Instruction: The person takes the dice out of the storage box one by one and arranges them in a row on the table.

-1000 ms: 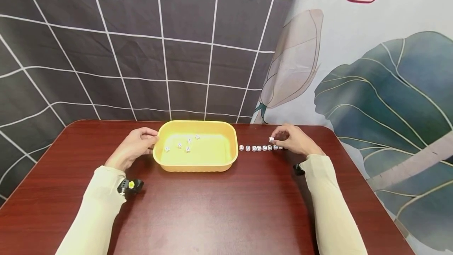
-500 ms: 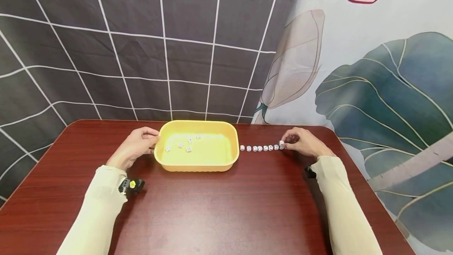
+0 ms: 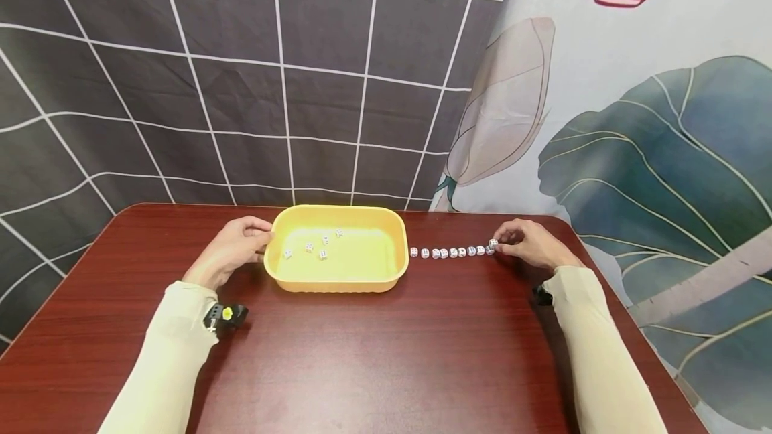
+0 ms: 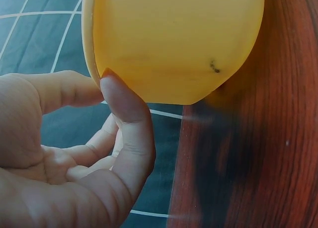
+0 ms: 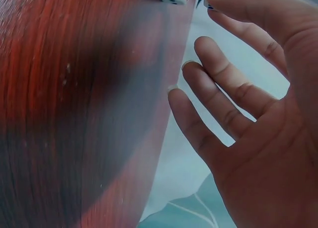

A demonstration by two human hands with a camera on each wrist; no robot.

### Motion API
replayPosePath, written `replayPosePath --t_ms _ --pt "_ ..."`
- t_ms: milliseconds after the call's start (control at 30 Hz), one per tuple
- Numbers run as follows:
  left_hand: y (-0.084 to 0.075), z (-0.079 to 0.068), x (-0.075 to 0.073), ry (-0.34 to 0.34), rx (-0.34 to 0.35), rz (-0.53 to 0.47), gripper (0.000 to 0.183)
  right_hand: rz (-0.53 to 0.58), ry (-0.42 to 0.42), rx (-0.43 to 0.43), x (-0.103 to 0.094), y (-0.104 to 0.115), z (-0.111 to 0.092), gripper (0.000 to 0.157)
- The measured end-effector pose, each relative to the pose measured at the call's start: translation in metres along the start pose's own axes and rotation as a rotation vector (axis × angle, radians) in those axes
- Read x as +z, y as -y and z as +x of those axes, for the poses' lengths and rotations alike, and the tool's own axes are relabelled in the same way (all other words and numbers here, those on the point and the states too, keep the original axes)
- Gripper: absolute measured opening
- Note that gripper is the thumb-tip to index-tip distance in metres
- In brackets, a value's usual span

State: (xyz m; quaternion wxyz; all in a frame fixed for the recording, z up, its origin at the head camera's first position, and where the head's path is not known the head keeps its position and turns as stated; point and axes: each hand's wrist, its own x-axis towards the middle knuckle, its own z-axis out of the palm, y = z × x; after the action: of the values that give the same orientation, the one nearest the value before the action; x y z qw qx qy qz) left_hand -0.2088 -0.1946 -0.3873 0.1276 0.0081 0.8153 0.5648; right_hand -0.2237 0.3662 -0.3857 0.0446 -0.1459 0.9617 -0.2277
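Tray (image 3: pixel 336 286): yellow, flat on table (image 3: pixel 362 360) near the far edge, between both hands; low-walled, apparently to keep dice from straying.
Left hand (image 3: pixel 238 246): closed in a pinch on the left rim, thumb against forefinger, other fingers loosely bent; presumably held there to steady a light piece without crossing over the contents.
Loose dice (image 3: pixel 309 247): five, white, scattered across the left half of tray floor; within easy view, none in contact with left hand.
Row (image 3: pixel 443 253): white dice on table, running rightward from just beside tray; close-set and nearly straight, likely for order.
Right hand (image 3: pixel 527 243): gripping one die by the fingertips at the right end of row; other fingers fanned clear in the right wrist view, probably to avoid knocking neighbours.
Held die (image 3: pixel 493 244): at the right end of row; contact with the nearest die impossible to tell; mostly covered by a fingertip in the right wrist view.
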Motion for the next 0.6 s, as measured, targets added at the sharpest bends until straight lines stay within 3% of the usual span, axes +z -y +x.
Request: replayPosePath --t_ms 600 --pt "0.004 0.002 -0.001 0.005 0.0 0.001 0.042 0.015 0.047 -0.01 -0.002 -0.019 -0.001 0.009"
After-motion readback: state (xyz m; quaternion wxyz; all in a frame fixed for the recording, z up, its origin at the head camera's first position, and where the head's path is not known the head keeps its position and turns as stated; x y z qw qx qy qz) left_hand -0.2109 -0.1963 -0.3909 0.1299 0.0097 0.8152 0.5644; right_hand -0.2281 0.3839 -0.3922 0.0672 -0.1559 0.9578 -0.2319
